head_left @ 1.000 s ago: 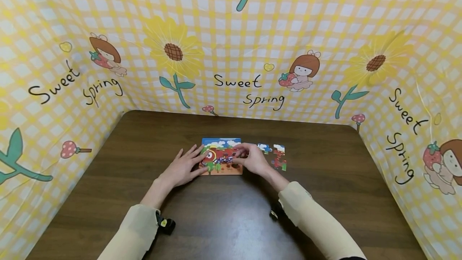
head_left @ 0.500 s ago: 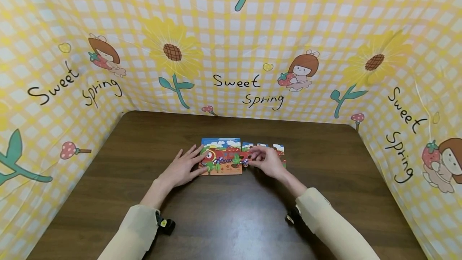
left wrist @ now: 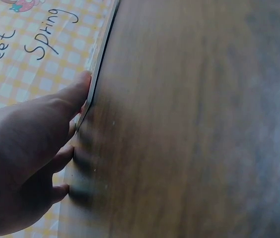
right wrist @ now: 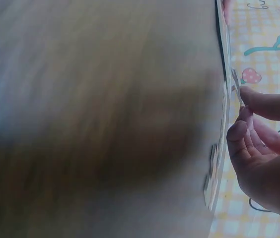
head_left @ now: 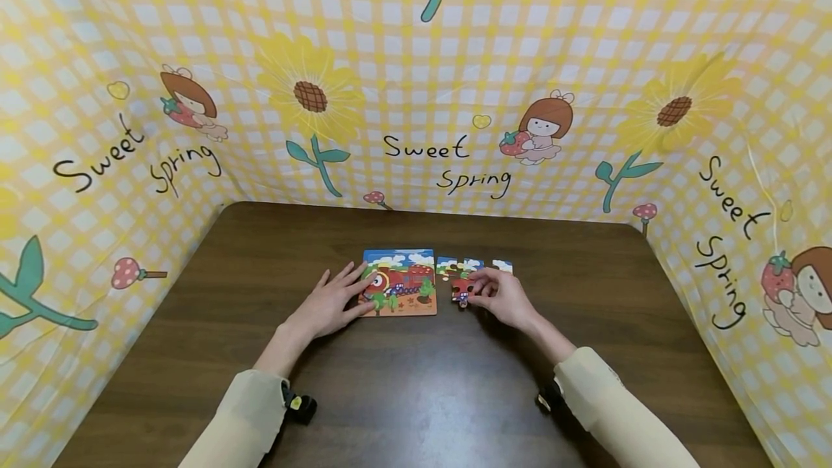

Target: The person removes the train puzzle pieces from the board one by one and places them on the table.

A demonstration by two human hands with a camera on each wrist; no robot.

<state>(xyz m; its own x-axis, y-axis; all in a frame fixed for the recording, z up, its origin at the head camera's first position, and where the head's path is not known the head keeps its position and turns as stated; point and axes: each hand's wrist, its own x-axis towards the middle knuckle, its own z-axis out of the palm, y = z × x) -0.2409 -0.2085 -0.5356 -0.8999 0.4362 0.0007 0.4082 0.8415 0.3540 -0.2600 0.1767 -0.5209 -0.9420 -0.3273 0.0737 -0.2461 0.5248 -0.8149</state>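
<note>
A rectangular jigsaw puzzle (head_left: 411,300) with a red train picture lies on the table. My left hand (head_left: 330,302) rests at its left side, fingers spread and fairly straight, the tips over its edge. The left wrist view has the left hand (left wrist: 31,134) with its thumb along the puzzle's thin edge (left wrist: 103,47). Just right of the puzzle, my right hand (head_left: 500,296) pinches a red puzzle piece (head_left: 461,290) between thumb and fingers. Seen edge-on in the right wrist view, that puzzle piece (right wrist: 237,82) sticks out from the right hand's (right wrist: 269,144) fingertips, above the table.
Behind the right hand lie loose pieces with sky and cloud prints: a left one (head_left: 446,266), a middle one (head_left: 474,264) and a right one (head_left: 503,264). The hand partly hides this group. A yellow checked cloth (head_left: 416,92) surrounds the brown table (head_left: 403,396).
My right hand has moved right, from the puzzle's right edge to the loose pieces. It now holds a red piece, lifted away from the piece behind it. The left hand has stayed put.
</note>
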